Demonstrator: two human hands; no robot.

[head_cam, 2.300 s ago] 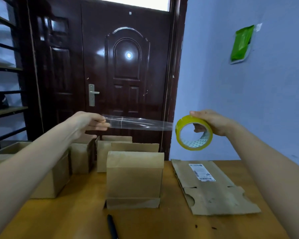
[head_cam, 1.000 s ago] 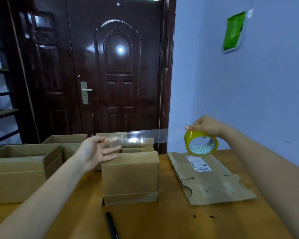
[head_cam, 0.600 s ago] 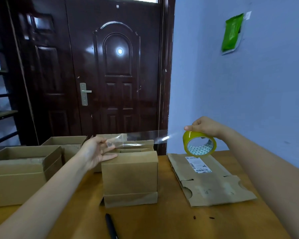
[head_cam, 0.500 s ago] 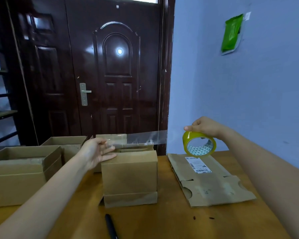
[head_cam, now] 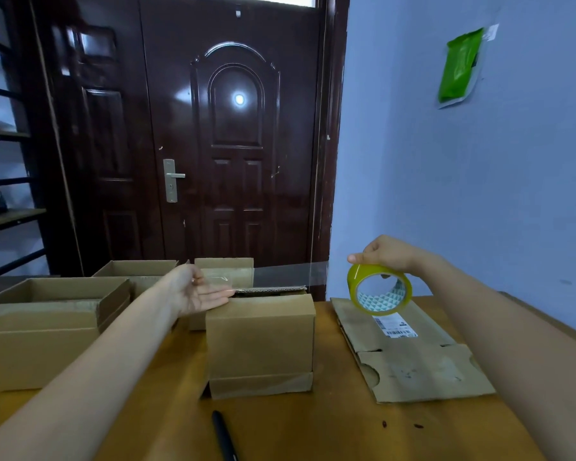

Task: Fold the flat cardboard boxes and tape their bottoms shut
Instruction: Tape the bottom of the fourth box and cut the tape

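One folded cardboard box (head_cam: 260,341) stands at the table (head_cam: 313,434) centre, a strip of clear tape (head_cam: 280,276) stretched above its top edge. The left hand (head_cam: 197,291), palm up with fingers straight, carries the strip's free end at the box's left corner. The right hand (head_cam: 384,254) grips the yellow tape roll (head_cam: 379,289) from above, fingers curled round it, over a flat cardboard box (head_cam: 413,354). Open boxes (head_cam: 47,327) stand left; a black pen (head_cam: 225,437) lies near.
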